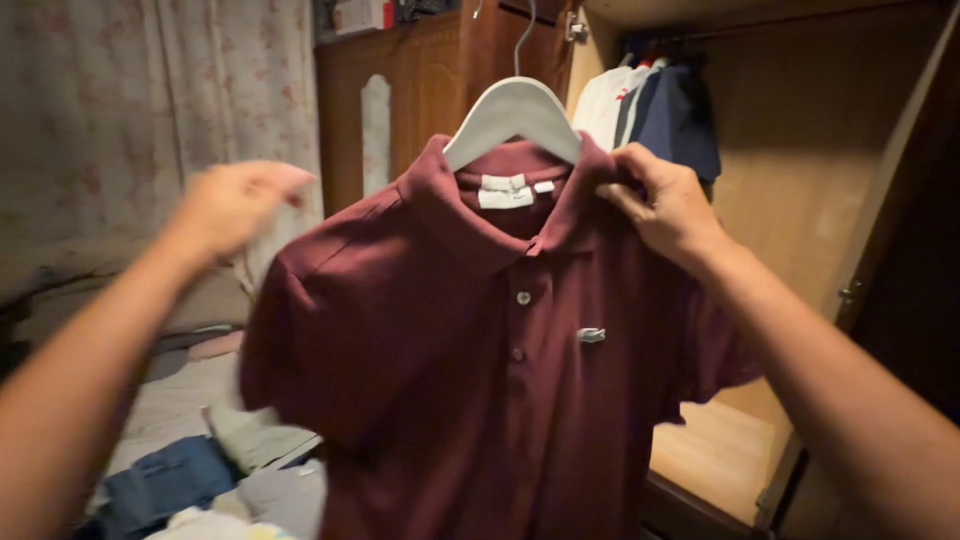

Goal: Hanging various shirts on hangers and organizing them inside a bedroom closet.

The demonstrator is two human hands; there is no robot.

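The right hand point(668, 205) is pinching the collar of a maroon polo shirt point(480, 370) that is hanging on a white hanger point(512, 115); the left hand point(235, 205), blurred, is hovering loosely curled beside its shoulder, holding nothing. The shirt looks soft, light and limp, best gripped at collar or shoulders. Behind, shirts point(655, 110) are hanging in the open wardrobe point(800, 200); folded clothes point(200, 480) are lying below.

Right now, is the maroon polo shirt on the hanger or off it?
On it: the maroon polo shirt hangs from the white hanger, whose arms sit inside the collar; the right hand grips its shoulder.
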